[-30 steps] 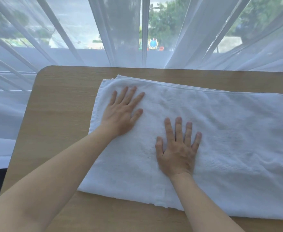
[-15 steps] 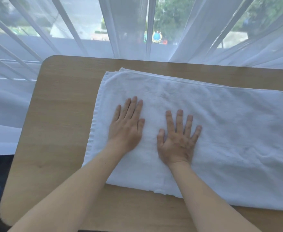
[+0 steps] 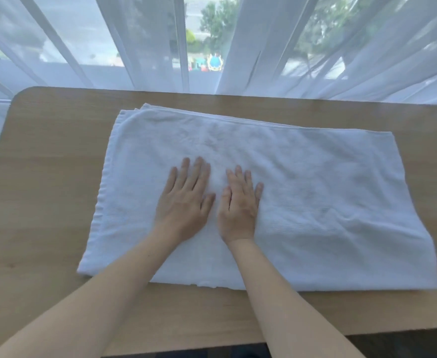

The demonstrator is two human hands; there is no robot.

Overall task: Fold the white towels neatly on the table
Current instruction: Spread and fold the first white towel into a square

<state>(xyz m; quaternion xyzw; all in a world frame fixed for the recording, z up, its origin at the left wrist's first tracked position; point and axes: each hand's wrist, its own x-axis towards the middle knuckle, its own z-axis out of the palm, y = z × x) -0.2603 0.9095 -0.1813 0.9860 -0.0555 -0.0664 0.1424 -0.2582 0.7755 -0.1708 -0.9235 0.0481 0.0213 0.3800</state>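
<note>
A white towel [image 3: 315, 202] lies flat on the wooden table [image 3: 44, 177], folded into a wide rectangle with layered edges showing along its far side. My left hand [image 3: 186, 200] presses palm-down on the towel left of its middle, fingers straight and close together. My right hand [image 3: 239, 205] lies flat right beside it, fingers straight, the two thumbs almost touching. Both forearms reach in from the near edge of the table.
Sheer white curtains [image 3: 341, 47] hang just behind the table's far edge, in front of a window. The table's rounded far-left corner [image 3: 23, 94] and its near edge [image 3: 367, 329] are in view. Bare wood borders the towel on the left and in front.
My left hand slid right and toward me across the towel until it sits beside my right hand. The view shifted so the whole towel, including its right end, now shows.
</note>
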